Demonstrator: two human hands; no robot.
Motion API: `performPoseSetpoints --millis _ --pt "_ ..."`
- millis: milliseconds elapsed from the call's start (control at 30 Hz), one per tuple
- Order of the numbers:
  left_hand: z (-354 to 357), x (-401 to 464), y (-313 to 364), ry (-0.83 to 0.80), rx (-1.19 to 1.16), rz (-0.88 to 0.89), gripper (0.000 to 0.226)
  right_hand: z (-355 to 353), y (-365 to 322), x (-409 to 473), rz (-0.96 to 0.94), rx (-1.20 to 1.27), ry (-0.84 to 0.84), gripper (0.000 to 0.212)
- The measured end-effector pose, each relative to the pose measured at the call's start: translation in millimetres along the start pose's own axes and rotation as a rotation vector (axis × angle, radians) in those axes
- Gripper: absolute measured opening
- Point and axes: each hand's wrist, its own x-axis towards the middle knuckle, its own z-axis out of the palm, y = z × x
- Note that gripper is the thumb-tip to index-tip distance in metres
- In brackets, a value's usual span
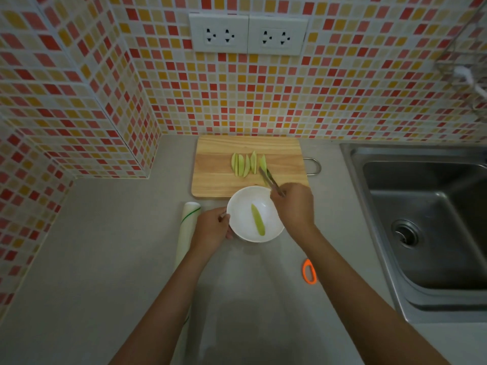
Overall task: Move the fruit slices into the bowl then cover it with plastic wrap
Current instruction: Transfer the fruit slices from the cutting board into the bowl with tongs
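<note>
Several green fruit slices (243,164) lie in a row on the wooden cutting board (216,177). A white bowl (242,227) stands just in front of the board with one slice (257,219) inside. My left hand (212,227) grips the bowl's left rim. My right hand (293,206) holds metal tongs (268,179), whose tips touch the rightmost slice (263,162) on the board. A roll of plastic wrap (187,230) lies on the counter left of the bowl, partly under my left forearm.
A steel sink (427,222) fills the right side. An orange cutter (309,272) lies on the grey counter right of my right forearm. The tiled wall with two socket plates (247,34) rises behind the board, and a tiled ledge juts out at the left.
</note>
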Motion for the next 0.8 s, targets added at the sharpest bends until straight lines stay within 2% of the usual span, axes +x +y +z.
performPoseSetpoints --millis 67,133,267,367,567,733,800 --pt "0 1 0 0.001 0.009 -0.002 0.028 -9 6 -35 -0.064 -0.01 -0.014 0.049" --pt "0 1 -1 0.002 0.017 -0.001 0.027 -12 15 -62 -0.095 -0.062 -0.063 0.042" --pt "1 2 -1 0.008 0.007 -0.006 0.028 0 29 -89 -0.021 -0.228 -0.16 0.026" --pt "2 2 0 0.009 0.007 -0.003 0.027 2 26 -91 0.008 -0.299 -0.157 0.027" --pt "3 3 0 0.014 -0.004 -0.01 0.026 -1 -6 -29 -0.02 -0.17 0.02 0.028" --pt "2 2 2 0.009 -0.003 -0.019 0.027 24 -26 34 -0.03 -0.32 -0.109 0.02" --pt "2 2 3 0.008 -0.007 -0.023 0.028 35 -26 47 -0.034 -0.359 -0.124 0.01"
